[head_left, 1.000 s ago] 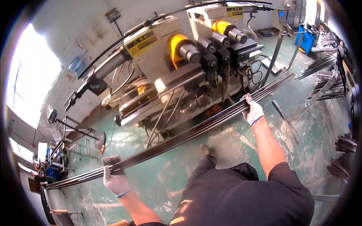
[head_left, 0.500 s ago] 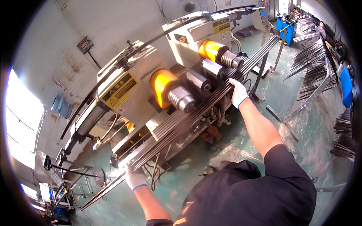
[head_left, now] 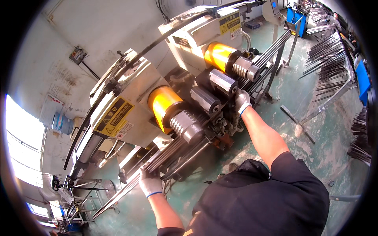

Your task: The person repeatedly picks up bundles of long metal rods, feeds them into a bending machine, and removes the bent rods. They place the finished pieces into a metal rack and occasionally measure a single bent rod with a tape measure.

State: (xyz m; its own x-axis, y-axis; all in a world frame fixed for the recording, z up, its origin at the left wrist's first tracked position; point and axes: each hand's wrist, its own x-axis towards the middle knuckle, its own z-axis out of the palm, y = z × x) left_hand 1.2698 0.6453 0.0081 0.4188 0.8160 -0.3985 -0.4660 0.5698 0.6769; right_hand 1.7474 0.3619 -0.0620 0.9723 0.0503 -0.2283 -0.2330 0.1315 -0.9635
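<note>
A bundle of long, thin metal rods (head_left: 166, 155) runs slantwise from lower left to upper right across the front of a machine. My left hand (head_left: 150, 182), in a white knitted glove, is closed around the bundle near its lower left end. Farther up, my gloved right hand (head_left: 242, 100) grips the rods beside a dark block, its fingertips partly hidden. The rods pass below two grooved steel rollers, a near one (head_left: 187, 126) and a far one (head_left: 246, 68). Each roller sticks out from an orange cylinder, such as the near one (head_left: 165, 105). Two dark faceted blocks (head_left: 205, 100) sit between the rollers.
Pale machine housings (head_left: 136, 84) stand behind the rollers, with a long dark bar along their tops. To the right, a metal rack (head_left: 334, 88) carries several bundles of rods. A loose bar (head_left: 297, 124) is on the green floor. A metal-framed stand (head_left: 84, 196) is at lower left.
Both hands have moved the rods in toward the machine, from in front of the grooved rollers to beneath them. My right hand has shifted slightly down, and my left hand slightly right.
</note>
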